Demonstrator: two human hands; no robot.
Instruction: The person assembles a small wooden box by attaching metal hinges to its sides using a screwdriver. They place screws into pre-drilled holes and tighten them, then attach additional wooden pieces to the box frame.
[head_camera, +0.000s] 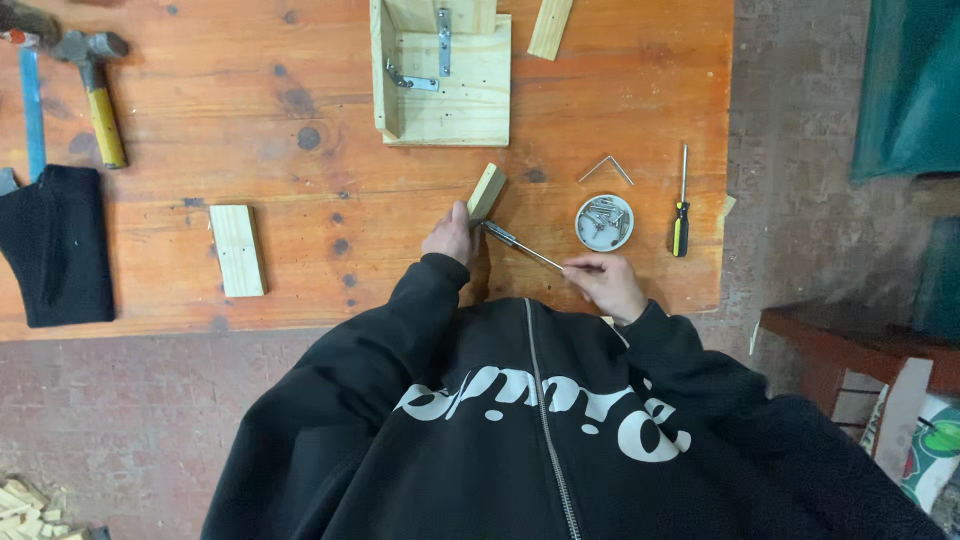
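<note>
Left hand clamps block; right hand grips screwdriver, tip at block. Step: driving screw, likely. Next: steady axial pressure.

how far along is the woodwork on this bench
Looks done: a wooden assembly already carries metal brackets. In hand: the left hand steadies a small wood block while the right hand works a screwdriver against it. Left: another block lies loose, and screws fill the dish.

left hand steadying wood block, right hand gripping screwdriver
</note>
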